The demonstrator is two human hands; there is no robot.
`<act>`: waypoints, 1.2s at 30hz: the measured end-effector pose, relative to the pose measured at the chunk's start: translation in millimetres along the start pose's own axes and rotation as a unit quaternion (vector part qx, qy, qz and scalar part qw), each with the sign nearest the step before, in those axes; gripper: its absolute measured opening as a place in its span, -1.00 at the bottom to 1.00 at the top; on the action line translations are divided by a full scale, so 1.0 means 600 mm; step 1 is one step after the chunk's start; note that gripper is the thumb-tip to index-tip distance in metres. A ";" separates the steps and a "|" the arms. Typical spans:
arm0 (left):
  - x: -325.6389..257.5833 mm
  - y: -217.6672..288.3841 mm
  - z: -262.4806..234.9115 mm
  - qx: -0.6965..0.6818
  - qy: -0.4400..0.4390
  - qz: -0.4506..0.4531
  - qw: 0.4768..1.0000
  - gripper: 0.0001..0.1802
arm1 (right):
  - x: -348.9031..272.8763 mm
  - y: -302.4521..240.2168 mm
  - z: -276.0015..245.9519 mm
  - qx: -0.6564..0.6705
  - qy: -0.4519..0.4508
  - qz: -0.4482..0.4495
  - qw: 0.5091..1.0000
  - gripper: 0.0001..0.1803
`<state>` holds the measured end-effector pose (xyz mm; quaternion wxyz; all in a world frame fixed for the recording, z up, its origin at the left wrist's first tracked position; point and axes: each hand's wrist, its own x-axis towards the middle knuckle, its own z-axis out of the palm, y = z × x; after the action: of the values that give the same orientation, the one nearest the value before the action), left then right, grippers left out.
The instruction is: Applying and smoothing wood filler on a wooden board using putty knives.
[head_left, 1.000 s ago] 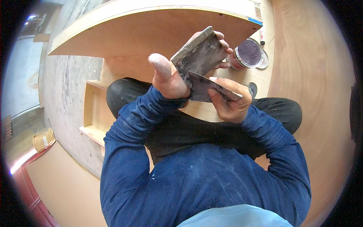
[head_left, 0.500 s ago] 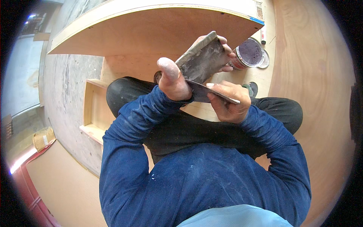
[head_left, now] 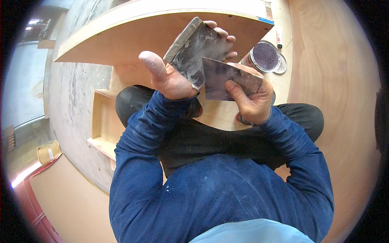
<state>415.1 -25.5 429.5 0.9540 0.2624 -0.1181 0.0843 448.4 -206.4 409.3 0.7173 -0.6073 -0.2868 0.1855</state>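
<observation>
Left hand (head_left: 173,83): I had it palm up and spread in the upper middle, bearing the dark plate (head_left: 198,50), thumb sticking out free.
Right hand (head_left: 257,104): I had the scraper (head_left: 219,79) gripped, thumb on its near face, just above and right of centre.
Overlap: the scraper's upper-left corner crossed over the dark plate; I couldn't tell whether they touched.
Tin (head_left: 265,56): it stood at upper right, purplish grey inside, beyond my right hand.
Wooden panel (head_left: 133,45): it spanned the top, behind my left fingertips.
</observation>
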 end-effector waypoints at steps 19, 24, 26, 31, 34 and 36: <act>-0.008 -0.024 0.003 0.017 0.057 0.008 0.998 0.26 | 0.018 -0.026 0.003 -0.256 -0.153 -0.173 0.939 -0.70; 0.009 -0.010 0.007 0.017 0.039 -0.002 0.999 0.14 | 0.012 0.000 0.008 0.093 0.002 -0.006 0.996 -0.68; 0.009 -0.006 -0.003 0.029 0.029 0.018 0.999 0.00 | 0.021 -0.008 -0.002 -0.040 0.050 0.046 0.997 -0.69; 0.003 -0.013 -0.004 0.065 0.027 0.014 0.997 -0.15 | 0.025 0.014 -0.007 0.012 0.096 0.053 0.994 -0.66; -0.002 -0.017 0.003 0.019 0.049 -0.011 0.999 -0.18 | 0.021 0.019 0.001 0.013 0.114 0.062 0.991 -0.58; -0.003 -0.024 0.004 -0.019 0.072 -0.020 0.997 -0.19 | 0.013 0.020 0.012 -0.030 0.164 0.092 0.982 -0.46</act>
<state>416.1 -39.2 424.1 0.9664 0.2396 -0.0457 0.0816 450.7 -193.7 399.9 0.7158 -0.6747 -0.1139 0.1397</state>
